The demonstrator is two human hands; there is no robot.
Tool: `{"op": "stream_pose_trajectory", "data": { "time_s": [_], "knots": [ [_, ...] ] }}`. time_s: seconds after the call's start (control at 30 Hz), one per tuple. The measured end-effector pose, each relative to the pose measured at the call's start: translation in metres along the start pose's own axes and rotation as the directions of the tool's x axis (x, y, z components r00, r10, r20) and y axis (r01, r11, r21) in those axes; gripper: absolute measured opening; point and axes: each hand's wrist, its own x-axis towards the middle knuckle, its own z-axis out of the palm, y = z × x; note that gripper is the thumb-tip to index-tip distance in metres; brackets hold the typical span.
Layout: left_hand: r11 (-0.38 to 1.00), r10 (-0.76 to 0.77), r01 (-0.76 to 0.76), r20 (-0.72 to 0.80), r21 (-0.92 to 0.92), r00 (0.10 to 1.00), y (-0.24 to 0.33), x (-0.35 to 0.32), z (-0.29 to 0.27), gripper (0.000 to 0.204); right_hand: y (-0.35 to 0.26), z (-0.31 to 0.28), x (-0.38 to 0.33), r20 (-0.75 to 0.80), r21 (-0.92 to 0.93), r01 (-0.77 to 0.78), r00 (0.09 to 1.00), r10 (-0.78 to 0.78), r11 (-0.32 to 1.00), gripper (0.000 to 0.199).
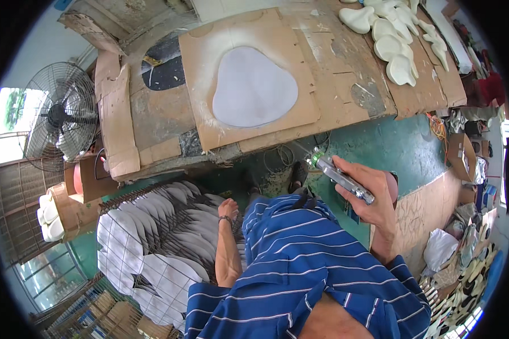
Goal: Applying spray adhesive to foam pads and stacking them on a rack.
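My right hand [370, 195] is raised in front of my blue striped shirt and holds a slim silver phone-like device [345, 179] edge-on. My left hand [228, 209] hangs low by my side, fingers loosely curled, next to a wire cage [152, 248] holding several stacked white rounded pieces. On the workbench ahead lies a large white rounded-triangle piece [253, 86] on a cardboard sheet [209, 51] dusted with white spray.
Cream foam seat shapes [398, 39] are piled at the bench's far right. A black standing fan [59, 116] is at the left, by cardboard boxes. Green floor shows below the bench, with cables and clutter, bags and boxes along the right.
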Motion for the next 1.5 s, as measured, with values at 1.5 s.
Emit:
{"op": "stream_pose_trajectory", "data": {
  "time_s": [1.5],
  "knots": [
    [0.997,-0.074,0.074,0.029,-0.016,0.997,-0.046,0.029,0.002,0.021,-0.001,-0.031,-0.022,-0.083,-0.183,-0.027,0.996,0.012,0.983,0.066]
  ]
}}
